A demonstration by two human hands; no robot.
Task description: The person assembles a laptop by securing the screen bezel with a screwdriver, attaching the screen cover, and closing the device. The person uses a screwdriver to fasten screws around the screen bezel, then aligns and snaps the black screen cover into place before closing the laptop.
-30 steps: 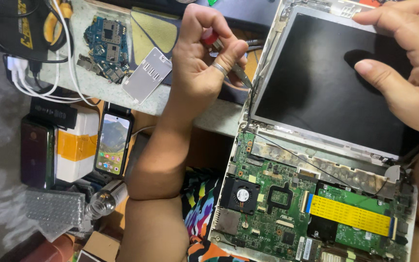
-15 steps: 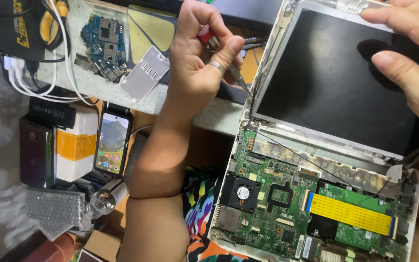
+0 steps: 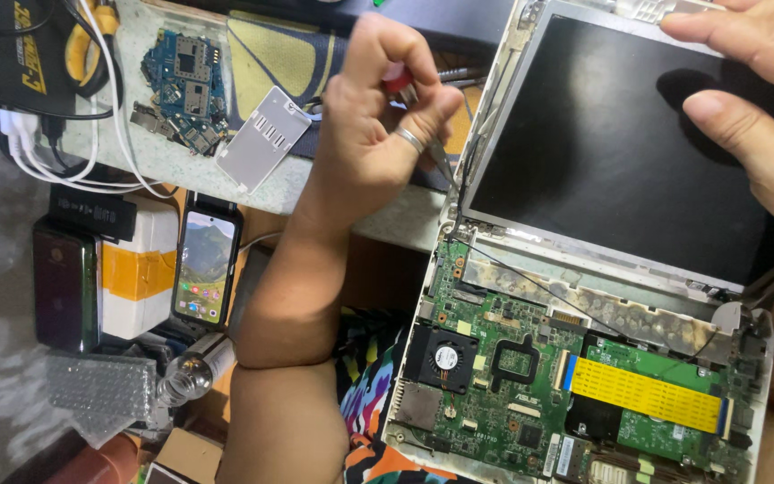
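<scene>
**Slim tool being worked at the left edge of an opened laptop's screen**

Head view: The left hand (image 3: 378, 134) is being held above the bench edge with its fingers curled narrow around a thin red-handled metal screwdriver (image 3: 398, 82). A silver ring (image 3: 409, 139) is being worn on one finger. The shaft is being angled down and right, and its tip is being brought to the left rim of the dark, flat screen panel (image 3: 611, 152) in its silver frame, near the lower left corner. Whether the tip is seated in a screw or in the seam cannot be told.

The right hand (image 3: 754, 116) is being used to steady the screen panel at its upper right. The thumb is being pressed on the dark face and the fingers are being laid along the top edge, so the panel is being pinched between them.

Below the panel, the white laptop base is being left open, with its green motherboard (image 3: 512, 358), black square fan (image 3: 441, 358) and yellow flat ribbon cable (image 3: 647, 394) exposed. Further left, a lit smartphone (image 3: 206, 267), a small blue circuit board (image 3: 176, 81) and a plain silver metal plate (image 3: 263, 139) are lying well apart from the hands.

Judged from this, the frame's left edge is being loosened or pried. A steady panel and light pressure on the tip are being called for, since thin black wires are running just beside it.
</scene>
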